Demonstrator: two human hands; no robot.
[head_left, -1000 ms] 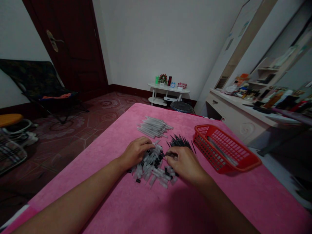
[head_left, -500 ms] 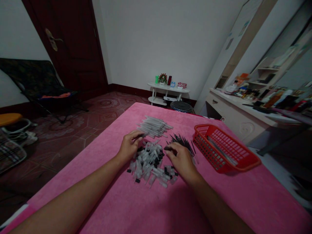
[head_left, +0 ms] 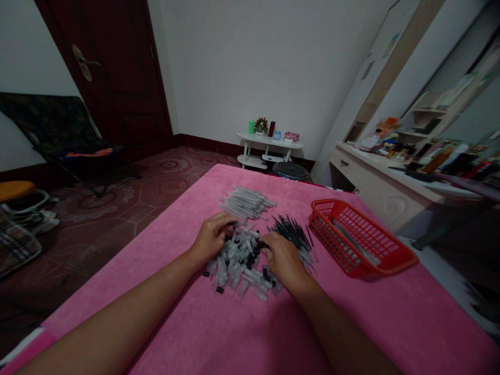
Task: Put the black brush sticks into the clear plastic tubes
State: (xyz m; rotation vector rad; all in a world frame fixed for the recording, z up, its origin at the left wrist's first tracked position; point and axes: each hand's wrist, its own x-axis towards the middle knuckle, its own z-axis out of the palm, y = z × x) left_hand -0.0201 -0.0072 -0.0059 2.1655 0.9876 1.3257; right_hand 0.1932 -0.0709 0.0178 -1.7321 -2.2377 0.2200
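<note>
A heap of clear pen caps (head_left: 236, 265), with small black pieces mixed in, lies on the pink-covered table (head_left: 187, 323). At its left edge is my left hand (head_left: 211, 237), fingers bent together over the far side of the heap. Something dark shows at its fingertips, too small to name. My right hand (head_left: 284, 260) reaches in from the right, its thumb and fingers pinched at the heap's edge; what they hold is hidden. Beyond the heap lie clear pen barrels (head_left: 248, 202) in a bundle. Thin black pen refills (head_left: 292, 233) lie just behind my right hand.
A red plastic basket (head_left: 363, 270) with a long clear item inside stands to the right. Past the table's far edge are a round black stool (head_left: 291, 170) and a low white shelf (head_left: 269, 139). A cluttered dresser (head_left: 390, 182) borders the right side.
Both hands have moved in closer to the heap. My left hand came slightly nearer and to the right; my right hand shifted left, its fingertips now at the pieces.
</note>
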